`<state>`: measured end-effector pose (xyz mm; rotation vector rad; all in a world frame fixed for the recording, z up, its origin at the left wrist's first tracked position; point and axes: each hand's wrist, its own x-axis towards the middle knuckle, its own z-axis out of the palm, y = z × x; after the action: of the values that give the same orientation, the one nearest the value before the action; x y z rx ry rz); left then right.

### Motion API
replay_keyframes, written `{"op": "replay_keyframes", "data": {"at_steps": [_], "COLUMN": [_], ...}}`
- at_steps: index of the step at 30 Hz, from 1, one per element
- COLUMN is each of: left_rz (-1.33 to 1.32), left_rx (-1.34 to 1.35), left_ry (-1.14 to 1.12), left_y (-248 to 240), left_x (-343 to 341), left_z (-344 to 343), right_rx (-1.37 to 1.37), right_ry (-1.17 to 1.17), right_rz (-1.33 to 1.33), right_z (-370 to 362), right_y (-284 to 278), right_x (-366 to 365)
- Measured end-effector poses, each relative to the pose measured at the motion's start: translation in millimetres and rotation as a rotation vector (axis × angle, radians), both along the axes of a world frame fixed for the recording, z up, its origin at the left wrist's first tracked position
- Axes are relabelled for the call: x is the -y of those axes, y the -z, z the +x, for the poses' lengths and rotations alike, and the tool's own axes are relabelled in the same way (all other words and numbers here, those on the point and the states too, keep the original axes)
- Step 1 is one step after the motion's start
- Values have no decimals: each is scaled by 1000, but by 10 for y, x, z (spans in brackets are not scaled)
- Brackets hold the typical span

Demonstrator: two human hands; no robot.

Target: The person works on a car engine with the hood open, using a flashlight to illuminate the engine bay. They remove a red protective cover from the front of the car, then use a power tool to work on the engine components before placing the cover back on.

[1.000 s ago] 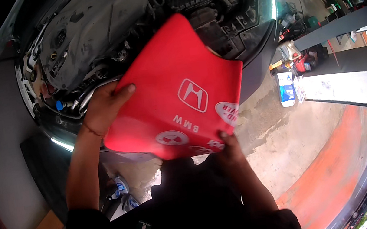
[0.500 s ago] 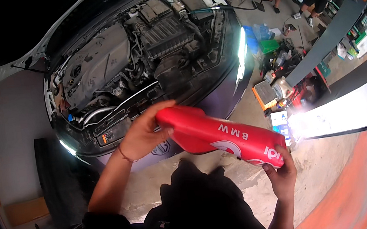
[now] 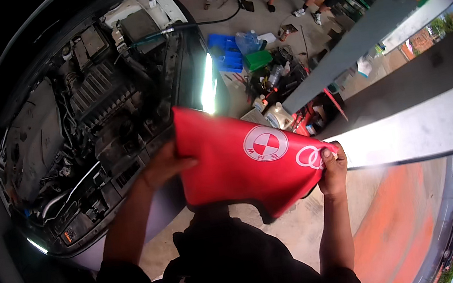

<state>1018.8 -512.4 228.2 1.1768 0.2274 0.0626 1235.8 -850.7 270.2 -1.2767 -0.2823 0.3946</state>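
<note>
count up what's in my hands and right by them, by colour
red: 1, the red fender cover, gripped by the left hand and the right hand
blue: 1, the blue crate on the floor
green: 1, the green container beside it
white: 1, the white car with its hood open
total: 4

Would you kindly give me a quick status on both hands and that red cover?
Left hand and right hand each grip an edge. Red cover held spread in the air beside the open engine bay. Nothing between them.
</note>
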Motion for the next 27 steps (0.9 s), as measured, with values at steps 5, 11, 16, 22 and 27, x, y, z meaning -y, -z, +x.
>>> {"op": "replay_keyframes", "data": {"at_steps": [5,11,16,22,27], "left_rz": [9,61,44,133,-354], "left_rx": [91,-109,-196,-455,-280], "left_ry": [-230,-231,-202,-508,-656], "left_y": [244,170,-154,53,-292], "left_x": [-188,-877,-1326,-1472,-1503], "left_z": [1179,1997,2140,2673,2960], "right_rx": [-119,-219,-385,-484,-743], "right_ry": [-118,-297,-482,-688,-769], "right_rz": [128,-399,-2,-299,-119], "right_z": [972,1890,2899,3626,4272], "right_y": [-484,643,366,1197,678], "right_x": [-484,-847,-1792,-2301,-2889]}}
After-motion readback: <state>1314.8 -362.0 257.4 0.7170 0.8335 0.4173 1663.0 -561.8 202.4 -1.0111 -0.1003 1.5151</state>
